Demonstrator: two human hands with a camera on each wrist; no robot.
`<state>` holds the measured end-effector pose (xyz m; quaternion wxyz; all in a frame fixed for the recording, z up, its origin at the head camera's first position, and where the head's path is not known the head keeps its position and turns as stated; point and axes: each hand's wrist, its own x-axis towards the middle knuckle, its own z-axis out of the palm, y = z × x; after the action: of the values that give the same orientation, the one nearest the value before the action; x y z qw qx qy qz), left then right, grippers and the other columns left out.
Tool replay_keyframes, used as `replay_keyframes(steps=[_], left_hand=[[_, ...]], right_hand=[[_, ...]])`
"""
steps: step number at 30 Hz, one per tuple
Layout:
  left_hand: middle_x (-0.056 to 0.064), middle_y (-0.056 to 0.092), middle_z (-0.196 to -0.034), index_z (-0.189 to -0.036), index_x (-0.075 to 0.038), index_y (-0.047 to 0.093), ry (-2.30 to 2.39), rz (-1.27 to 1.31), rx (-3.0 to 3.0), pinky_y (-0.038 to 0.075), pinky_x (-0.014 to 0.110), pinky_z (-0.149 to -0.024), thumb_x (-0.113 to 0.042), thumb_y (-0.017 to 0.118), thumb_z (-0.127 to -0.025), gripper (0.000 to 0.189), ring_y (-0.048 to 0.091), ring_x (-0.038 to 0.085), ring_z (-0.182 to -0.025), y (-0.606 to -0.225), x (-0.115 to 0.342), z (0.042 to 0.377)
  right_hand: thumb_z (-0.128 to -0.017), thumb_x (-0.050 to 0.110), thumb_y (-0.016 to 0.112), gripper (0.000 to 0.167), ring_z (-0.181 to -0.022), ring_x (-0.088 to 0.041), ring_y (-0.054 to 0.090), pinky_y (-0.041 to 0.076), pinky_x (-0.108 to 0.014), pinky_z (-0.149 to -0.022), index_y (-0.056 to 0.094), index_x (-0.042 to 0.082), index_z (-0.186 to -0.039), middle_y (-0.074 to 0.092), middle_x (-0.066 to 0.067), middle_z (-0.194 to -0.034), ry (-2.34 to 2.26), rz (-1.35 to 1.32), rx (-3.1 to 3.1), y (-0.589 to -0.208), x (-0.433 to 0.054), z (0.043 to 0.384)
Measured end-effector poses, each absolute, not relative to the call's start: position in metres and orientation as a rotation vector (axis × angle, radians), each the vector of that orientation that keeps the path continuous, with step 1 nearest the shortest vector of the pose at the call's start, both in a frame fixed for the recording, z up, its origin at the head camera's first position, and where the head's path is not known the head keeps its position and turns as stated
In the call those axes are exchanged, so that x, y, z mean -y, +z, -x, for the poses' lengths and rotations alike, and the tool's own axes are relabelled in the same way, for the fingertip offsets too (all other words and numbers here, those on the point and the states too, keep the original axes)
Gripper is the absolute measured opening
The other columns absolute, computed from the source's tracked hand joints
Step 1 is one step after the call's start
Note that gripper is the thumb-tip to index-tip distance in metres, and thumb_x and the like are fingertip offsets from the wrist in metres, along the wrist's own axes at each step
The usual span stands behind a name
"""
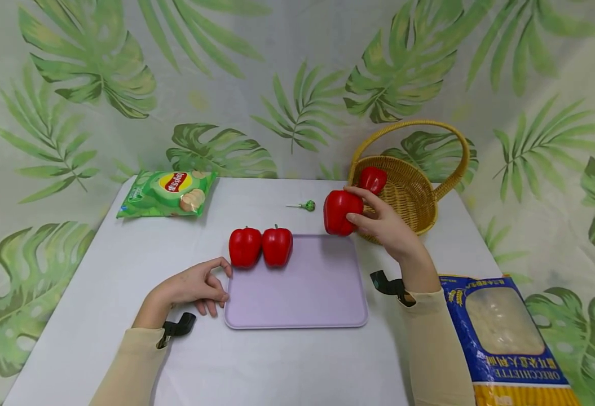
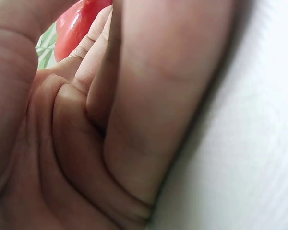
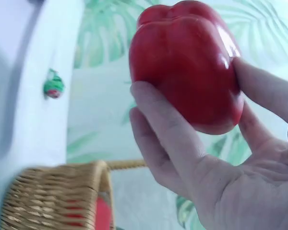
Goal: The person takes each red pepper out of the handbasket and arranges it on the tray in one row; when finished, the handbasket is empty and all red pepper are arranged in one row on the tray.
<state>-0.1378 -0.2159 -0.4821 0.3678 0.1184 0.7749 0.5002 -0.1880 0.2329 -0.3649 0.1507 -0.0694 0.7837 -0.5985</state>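
Observation:
A red bell pepper (image 1: 343, 212) is pinched between the thumb and fingers of my right hand (image 1: 391, 225), over the tray's far right corner and beside the wicker basket. The right wrist view shows the same bell pepper (image 3: 182, 67) clear of any surface. Two more red bell peppers (image 1: 245, 248) stand side by side at the far left corner of the lilac tray (image 1: 307, 299). My left hand (image 1: 195, 287) rests at the tray's left edge, fingers loosely bent, fingertips at the rim beside the nearer pepper. Another red bell pepper (image 1: 373, 180) lies inside the wicker basket (image 1: 411, 197).
A green bag of chips (image 1: 167, 193) lies at the back left of the white table. Behind the tray is a lollipop with a green wrapper (image 1: 307, 206). A blue and yellow pasta bag (image 1: 505, 338) lies beyond my right forearm. The basket's tall handle arches upward.

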Motion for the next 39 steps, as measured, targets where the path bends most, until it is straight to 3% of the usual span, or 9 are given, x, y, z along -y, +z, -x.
replay_keyframes(steps=[8, 17, 26, 31, 39], left_hand=[[0.011, 0.078, -0.083, -0.131, -0.008, 0.047, 1.293, -0.309, -1.983, 0.061, 0.031, -0.055, -0.017, 0.080, -0.095, 0.050, 0.078, 0.026, -0.067, -0.482, 0.216, 0.138], [0.010, 0.077, -0.082, -0.131, -0.007, 0.047, 1.293, -0.306, -1.986, 0.061, 0.031, -0.055, -0.017, 0.080, -0.094, 0.051, 0.078, 0.026, -0.066, -0.482, 0.215, 0.137], [0.010, 0.077, -0.082, -0.132, -0.008, 0.047, 1.289, -0.299, -1.993, 0.061, 0.031, -0.055, -0.017, 0.080, -0.094, 0.051, 0.077, 0.026, -0.066, -0.480, 0.215, 0.136], [0.009, 0.077, -0.082, -0.131, -0.007, 0.047, 1.289, -0.304, -1.990, 0.061, 0.031, -0.055, -0.017, 0.080, -0.095, 0.050, 0.078, 0.026, -0.066, -0.480, 0.215, 0.136], [0.010, 0.078, -0.083, -0.132, -0.007, 0.047, 1.290, -0.302, -1.993, 0.061, 0.031, -0.055, -0.017, 0.080, -0.095, 0.050, 0.078, 0.026, -0.067, -0.480, 0.215, 0.136]], right_hand=[[-0.103, 0.017, 0.067, 0.060, -0.141, -0.042, 0.050, 0.055, -0.034, -0.099, 0.046, 0.023, -0.159, 0.044, -0.018, -0.160, -1.654, 0.274, -2.212, -0.391, -0.215, 0.186], [-0.101, 0.021, 0.070, 0.059, -0.139, -0.043, 0.049, 0.059, -0.041, -0.100, 0.049, 0.026, -0.156, 0.047, -0.016, -0.157, -1.556, 0.248, -2.187, -0.413, -0.198, 0.191], [-0.102, 0.020, 0.069, 0.059, -0.143, -0.044, 0.048, 0.057, -0.042, -0.098, 0.049, 0.023, -0.157, 0.048, -0.021, -0.157, -1.477, 0.242, -2.221, -0.430, -0.182, 0.193], [-0.102, 0.017, 0.068, 0.057, -0.139, -0.043, 0.051, 0.059, -0.046, -0.099, 0.049, 0.020, -0.156, 0.051, -0.025, -0.153, -1.454, 0.258, -2.259, -0.435, -0.177, 0.193], [-0.102, 0.016, 0.068, 0.059, -0.133, -0.039, 0.053, 0.059, -0.041, -0.097, 0.048, 0.018, -0.157, 0.052, -0.027, -0.149, -1.409, 0.255, -2.288, -0.441, -0.174, 0.195]])
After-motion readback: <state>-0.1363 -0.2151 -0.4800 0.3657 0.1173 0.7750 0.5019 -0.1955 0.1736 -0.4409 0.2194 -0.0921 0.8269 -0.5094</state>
